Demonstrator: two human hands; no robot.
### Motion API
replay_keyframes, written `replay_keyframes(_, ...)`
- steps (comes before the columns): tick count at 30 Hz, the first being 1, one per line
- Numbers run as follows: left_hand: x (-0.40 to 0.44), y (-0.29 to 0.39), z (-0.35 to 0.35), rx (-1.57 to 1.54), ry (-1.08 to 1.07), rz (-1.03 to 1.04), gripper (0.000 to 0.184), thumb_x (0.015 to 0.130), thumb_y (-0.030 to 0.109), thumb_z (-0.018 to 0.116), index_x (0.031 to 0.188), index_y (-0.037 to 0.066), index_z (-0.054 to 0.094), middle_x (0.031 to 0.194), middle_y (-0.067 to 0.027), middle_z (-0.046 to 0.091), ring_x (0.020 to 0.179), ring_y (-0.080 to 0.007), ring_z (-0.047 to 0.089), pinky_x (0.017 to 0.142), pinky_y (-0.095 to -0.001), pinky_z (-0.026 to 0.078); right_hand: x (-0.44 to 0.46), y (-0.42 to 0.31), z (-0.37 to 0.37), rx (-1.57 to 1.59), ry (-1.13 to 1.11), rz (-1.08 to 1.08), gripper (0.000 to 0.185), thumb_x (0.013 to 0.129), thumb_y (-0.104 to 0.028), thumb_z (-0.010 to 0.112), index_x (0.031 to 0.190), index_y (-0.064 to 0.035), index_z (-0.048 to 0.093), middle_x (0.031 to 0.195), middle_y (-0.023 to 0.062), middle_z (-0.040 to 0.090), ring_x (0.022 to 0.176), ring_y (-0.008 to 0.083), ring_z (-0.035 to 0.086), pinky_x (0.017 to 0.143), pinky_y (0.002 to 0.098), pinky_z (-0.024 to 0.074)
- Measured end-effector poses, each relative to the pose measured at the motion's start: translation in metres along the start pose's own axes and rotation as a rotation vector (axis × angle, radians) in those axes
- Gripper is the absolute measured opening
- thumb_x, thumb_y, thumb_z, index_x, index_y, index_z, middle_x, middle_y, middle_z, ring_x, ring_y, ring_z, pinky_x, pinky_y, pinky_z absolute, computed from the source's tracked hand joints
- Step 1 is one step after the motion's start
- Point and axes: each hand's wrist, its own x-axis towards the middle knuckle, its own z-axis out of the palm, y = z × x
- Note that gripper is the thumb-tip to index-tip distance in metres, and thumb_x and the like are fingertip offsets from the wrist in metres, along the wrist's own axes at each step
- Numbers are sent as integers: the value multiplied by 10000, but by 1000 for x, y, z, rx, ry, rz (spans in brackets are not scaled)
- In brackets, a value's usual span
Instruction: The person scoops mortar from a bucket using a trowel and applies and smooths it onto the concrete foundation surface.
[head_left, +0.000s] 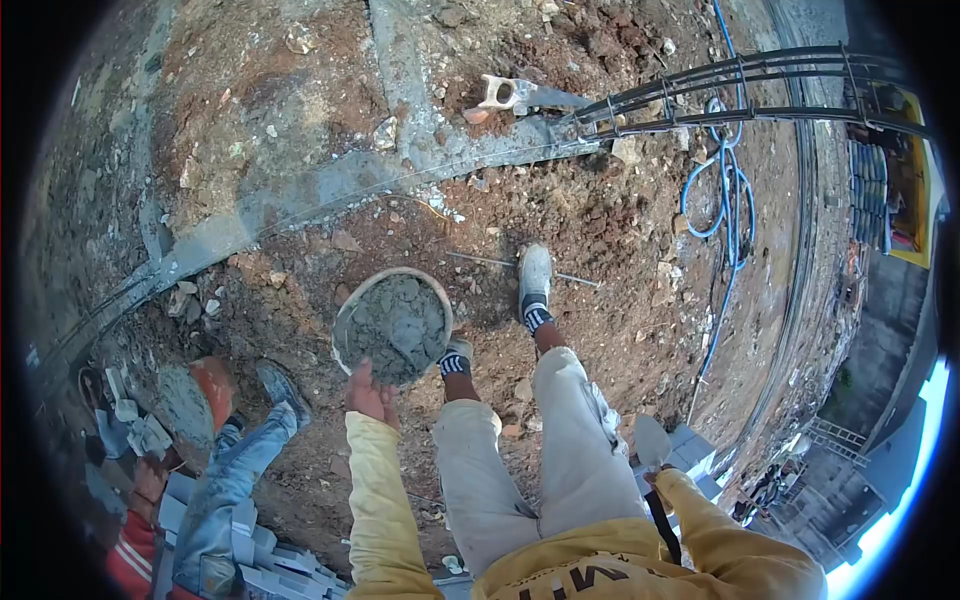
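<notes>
A round bowl [341, 325] full of wet grey mortar [398, 325] is in front of me, just left of my feet. My left hand [372, 394] is at its near rim with the fingers curled together against the edge. On the right, beside my thigh, a trowel [653, 441] with a grey blade points away from me. My right hand [657, 472] holds its handle, mostly hidden by the blade and the yellow sleeve.
A handsaw [520, 97] lies near a rebar cage [740, 75] on a concrete strip [330, 185]. Blue hose [727, 190] is at right. Beside me at left, a co-worker's hand [150, 482] shows near another mortar container [213, 385] and stacked blocks [260, 555].
</notes>
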Motion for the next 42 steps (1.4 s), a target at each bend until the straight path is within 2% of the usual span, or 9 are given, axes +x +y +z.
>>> replay_keyframes(2,8,-15,25,96,-51,21,282,861,335,714,840,153,500,561,55,340,451,-95,372,501,-298,423,94,27,26,189,2,-65,492,813,-313,770,1193,-135,513,726,50,539,562,184,539,475,381,452)
replay_keyframes(5,15,-35,65,245,-118,52,304,855,352,719,818,127,518,566,58,350,465,-86,387,485,-280,408,27,-38,8,170,57,-74,584,801,-333,765,1261,-131,468,748,66,573,598,191,566,489,390,457)
replay_keyframes(8,19,-50,107,445,-117,94,346,849,398,716,819,86,569,592,55,373,505,-80,406,482,-262,390,46,-25,12,146,177,-322,599,774,-339,770,1250,-118,481,856,116,628,715,242,619,600,449,507)
replay_keyframes(14,39,-79,181,551,-78,109,386,840,404,742,734,91,543,628,33,443,541,-85,400,494,-282,366,58,-108,-48,-107,327,-579,570,801,-451,694,1223,-123,499,973,217,643,872,433,622,762,514,482)
replay_keyframes(19,73,-97,204,605,-54,136,439,862,475,703,683,110,536,590,41,440,504,-69,377,467,-282,323,12,-252,-119,-62,223,-788,582,821,-398,677,1262,-74,478,949,246,632,811,407,607,746,489,484)
replay_keyframes(23,80,-82,202,348,-119,9,472,919,524,616,676,162,435,600,25,359,477,-119,346,513,-300,366,-1,-356,-138,-276,243,-942,546,850,-415,664,1234,-66,495,941,230,636,851,408,621,803,478,487)
replay_keyframes(25,82,-76,200,380,-55,28,482,945,531,559,667,163,419,594,22,356,456,-131,326,517,-302,357,6,-401,-133,-373,219,-1024,525,858,-401,669,1227,-59,518,855,190,646,718,352,642,715,476,519)
replay_keyframes(36,143,-57,154,461,189,57,445,919,573,553,825,138,543,643,48,429,496,-114,390,500,-304,418,-48,-519,-57,-226,-191,-779,524,860,-390,678,1238,-57,533,785,151,642,608,295,632,617,447,530)
replay_keyframes(42,150,-52,147,463,110,19,474,924,585,537,727,163,446,604,51,361,471,-107,339,494,-308,401,-60,-547,-64,-287,-247,-737,554,860,-380,691,1290,-62,546,706,95,628,490,200,591,491,363,524)
